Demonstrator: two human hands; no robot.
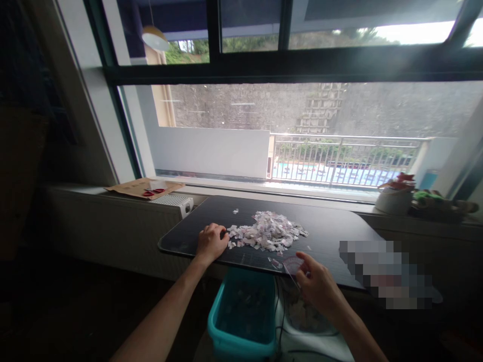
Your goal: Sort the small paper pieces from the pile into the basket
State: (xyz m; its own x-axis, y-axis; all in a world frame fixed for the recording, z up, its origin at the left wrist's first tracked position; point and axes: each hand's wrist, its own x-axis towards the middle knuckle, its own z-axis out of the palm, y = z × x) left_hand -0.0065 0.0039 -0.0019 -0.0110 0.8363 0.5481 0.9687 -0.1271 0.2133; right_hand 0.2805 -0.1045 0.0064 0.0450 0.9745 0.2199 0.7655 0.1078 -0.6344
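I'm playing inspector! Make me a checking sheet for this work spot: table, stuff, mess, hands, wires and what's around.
Surface: dark table; a blurred patch hides part of its right side.
Job's things: heap of small paper scraps on the table; teal bin below its near edge.
Clutter: red scissors on brown paper, left.
Hands: left hand beside the heap, grip unclear; right hand pinching a thin see-through piece.
Cables: dark cord beside the bin.
Surroundings: window ahead; white pot at right.
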